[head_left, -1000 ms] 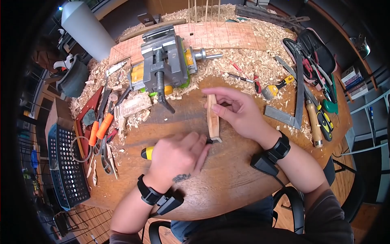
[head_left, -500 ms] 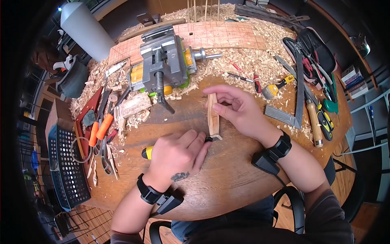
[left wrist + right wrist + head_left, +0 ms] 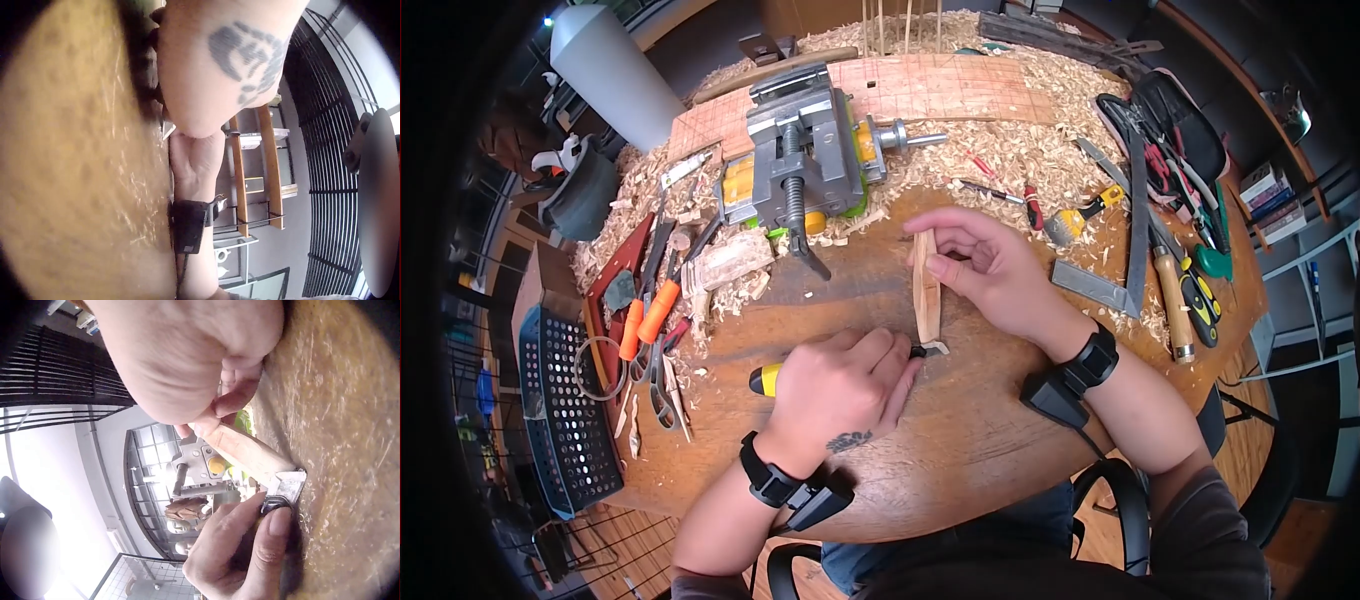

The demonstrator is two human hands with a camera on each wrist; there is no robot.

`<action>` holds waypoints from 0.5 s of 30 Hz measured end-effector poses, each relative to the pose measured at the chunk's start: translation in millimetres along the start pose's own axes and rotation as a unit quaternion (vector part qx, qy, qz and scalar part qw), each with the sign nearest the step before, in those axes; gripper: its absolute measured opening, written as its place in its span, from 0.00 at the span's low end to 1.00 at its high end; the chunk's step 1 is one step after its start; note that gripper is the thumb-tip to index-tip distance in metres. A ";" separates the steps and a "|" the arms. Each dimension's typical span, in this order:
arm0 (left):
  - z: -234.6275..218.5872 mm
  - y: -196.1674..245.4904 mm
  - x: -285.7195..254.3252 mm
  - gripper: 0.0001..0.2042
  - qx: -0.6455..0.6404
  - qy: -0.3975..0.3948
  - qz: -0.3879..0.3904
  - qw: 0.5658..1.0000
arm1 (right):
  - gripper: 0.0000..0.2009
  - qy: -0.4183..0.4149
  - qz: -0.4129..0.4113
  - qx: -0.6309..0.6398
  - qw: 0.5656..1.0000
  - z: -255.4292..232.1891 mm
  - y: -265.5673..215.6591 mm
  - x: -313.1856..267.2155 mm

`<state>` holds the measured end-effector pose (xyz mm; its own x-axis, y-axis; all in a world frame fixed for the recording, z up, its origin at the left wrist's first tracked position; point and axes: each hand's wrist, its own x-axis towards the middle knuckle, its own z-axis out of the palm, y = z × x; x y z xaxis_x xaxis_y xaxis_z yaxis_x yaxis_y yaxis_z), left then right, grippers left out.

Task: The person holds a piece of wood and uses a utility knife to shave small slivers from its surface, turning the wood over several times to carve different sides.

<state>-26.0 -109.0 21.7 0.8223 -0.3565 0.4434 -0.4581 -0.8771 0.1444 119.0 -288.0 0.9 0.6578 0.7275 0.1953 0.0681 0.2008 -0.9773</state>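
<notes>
On the wooden table, my left hand (image 3: pixel 825 400) grips a yellow-and-black utility knife (image 3: pixel 763 380), most of it covered by the fingers. Its short metal blade (image 3: pixel 290 483) pokes out past thumb and forefinger, right at the lower end of a pale wooden stick (image 3: pixel 927 300). The thumb and fingers of my right hand (image 3: pixel 995 275) pinch that stick near its top and keep it nearly upright, tilted, with the low end close to the tabletop. In the left wrist view the hand itself hides the knife.
A metal vise (image 3: pixel 805 150) stands ahead, with wood shavings (image 3: pixel 990 150) heaped around it. Scissors (image 3: pixel 662 395) and orange-handled tools (image 3: pixel 658 310) lie left, beside a blue perforated basket (image 3: pixel 570 410). At right are a metal square (image 3: pixel 1090 285) and a wood-handled chisel (image 3: pixel 1172 310).
The blade and the left hand shift slightly at the stick's lower end, up a little and then back down. My right hand keeps its pinch on the stick, with almost no movement.
</notes>
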 end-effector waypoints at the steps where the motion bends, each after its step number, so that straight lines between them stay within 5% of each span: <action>1: -0.7 -0.5 0.1 0.09 0.000 0.000 0.000 1.000 | 0.19 0.008 -0.008 0.010 1.000 1.1 0.9 -0.2; 4: -4.0 -6.5 4.2 0.09 -0.020 0.012 -0.007 1.000 | 0.19 -0.013 0.006 -0.013 1.000 -1.7 -0.8 0.1; 6: -3.1 -9.7 8.7 0.09 -0.033 0.097 -0.037 0.994 | 0.19 -0.014 0.006 -0.008 1.000 -2.4 -1.1 -0.1; 15: -2.5 -5.9 7.2 0.10 -0.032 0.049 -0.044 0.997 | 0.14 -0.009 0.026 0.040 0.999 -1.4 -1.1 -3.0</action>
<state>-18.2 -105.6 26.3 0.8243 -0.2433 0.5112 -0.4090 -0.8802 0.2405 118.0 -291.3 1.2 0.6445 0.7504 0.1468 -0.0264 0.2137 -0.9765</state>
